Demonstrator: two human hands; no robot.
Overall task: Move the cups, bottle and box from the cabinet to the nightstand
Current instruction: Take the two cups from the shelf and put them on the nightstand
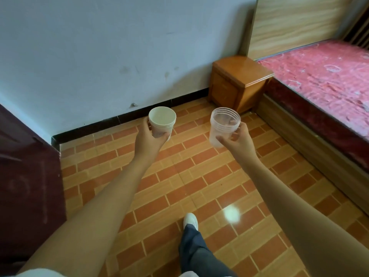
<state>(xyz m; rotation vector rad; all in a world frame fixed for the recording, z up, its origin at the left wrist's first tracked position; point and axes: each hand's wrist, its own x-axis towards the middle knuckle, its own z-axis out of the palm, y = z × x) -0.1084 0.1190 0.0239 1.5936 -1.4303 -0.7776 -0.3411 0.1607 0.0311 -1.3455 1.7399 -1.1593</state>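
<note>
A dark red wooden door (26, 176) stood at the left edge, with open orange brick-patterned tile floor (179, 176) running ahead. The left hand (148, 139) curled its fingers round a stack of white paper cups (162, 121); the right hand (238, 139) clasped a stack of clear ribbed plastic cups (223, 126). Both stacks were held upright in mid-air, unmarked, well short of the orange wooden nightstand (239, 82) beside the red-covered bed (323, 80).

I am seeing the nightstand (240, 80) standing ahead against the wall (99, 47), just left of the bed (319, 80). The left hand (147, 139) is holding one cup (162, 121) left of the other cup (224, 126), both above the floor (179, 176).
</note>
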